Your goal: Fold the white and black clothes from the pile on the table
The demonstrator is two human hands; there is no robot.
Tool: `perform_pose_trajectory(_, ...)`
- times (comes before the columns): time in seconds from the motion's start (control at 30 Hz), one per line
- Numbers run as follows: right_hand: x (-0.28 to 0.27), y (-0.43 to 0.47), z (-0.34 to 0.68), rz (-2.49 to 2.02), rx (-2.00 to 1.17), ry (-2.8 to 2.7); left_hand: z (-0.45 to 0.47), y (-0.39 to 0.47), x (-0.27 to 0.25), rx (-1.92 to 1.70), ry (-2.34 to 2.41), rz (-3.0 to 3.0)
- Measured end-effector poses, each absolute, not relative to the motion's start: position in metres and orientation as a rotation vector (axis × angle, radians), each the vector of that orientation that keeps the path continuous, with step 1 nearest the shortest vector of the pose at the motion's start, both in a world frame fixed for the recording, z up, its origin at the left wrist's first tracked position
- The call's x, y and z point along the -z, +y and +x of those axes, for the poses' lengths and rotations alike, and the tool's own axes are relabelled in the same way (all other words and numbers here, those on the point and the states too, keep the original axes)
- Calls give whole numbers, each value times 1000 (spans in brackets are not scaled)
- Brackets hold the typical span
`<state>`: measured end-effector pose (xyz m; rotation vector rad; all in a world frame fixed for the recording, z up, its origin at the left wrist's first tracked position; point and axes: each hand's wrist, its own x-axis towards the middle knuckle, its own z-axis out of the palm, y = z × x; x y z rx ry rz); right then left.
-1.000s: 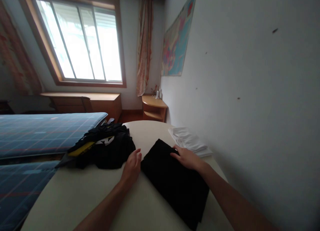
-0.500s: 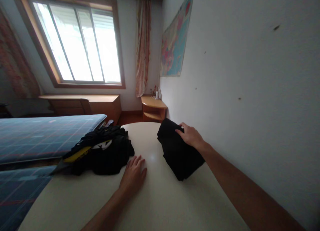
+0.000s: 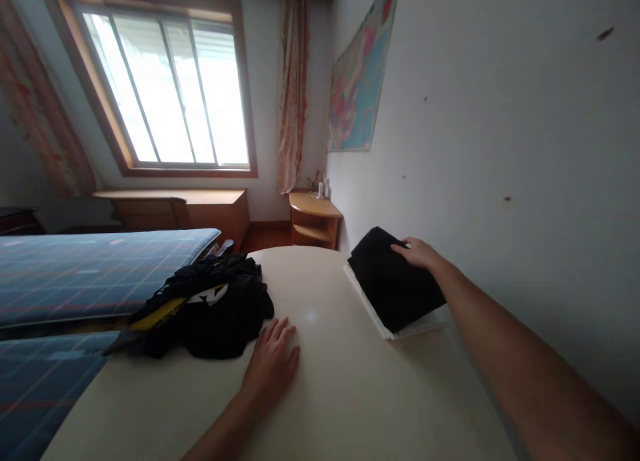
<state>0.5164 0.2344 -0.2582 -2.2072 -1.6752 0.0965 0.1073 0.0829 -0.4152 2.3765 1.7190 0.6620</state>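
My right hand pinches the upper right edge of a folded black garment. The garment lies over a white flat stack whose left and near edges show beneath it; I cannot tell what the stack is made of. My left hand rests flat on the pale round table, fingers spread and holding nothing. Just beyond its fingertips, on the left, lies a crumpled heap of black clothing with yellow and white patches.
A bed with a blue checked mattress stands left of the table. The white wall runs close along the right side. Farther back are a wooden corner shelf, a long wooden desk and a bright window.
My right hand has carried the folded black garment to the right, onto the white stack, which now shows under it. My left hand stays on the table. The view has shifted slightly.
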Motion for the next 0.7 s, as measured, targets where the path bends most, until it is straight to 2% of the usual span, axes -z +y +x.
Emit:
perform_pose_trajectory(0.13, 304, 226, 537, -2249, -258, -1696, 108, 83, 415, -685, 1714, 2368)
perform_pose_trajectory(0.23, 319, 219, 547, -2212, -287, -1734, 108, 84, 417, -715, 1716, 2373)
perform_pose_trajectory(0.47, 314, 229, 557, -2271, -115, -1716, 107, 84, 418, -722, 1715, 2367)
perform_pose_trajectory(0.7, 326, 228, 502, -2330, 72, -1762, 108, 82, 412, -677, 1720, 2380)
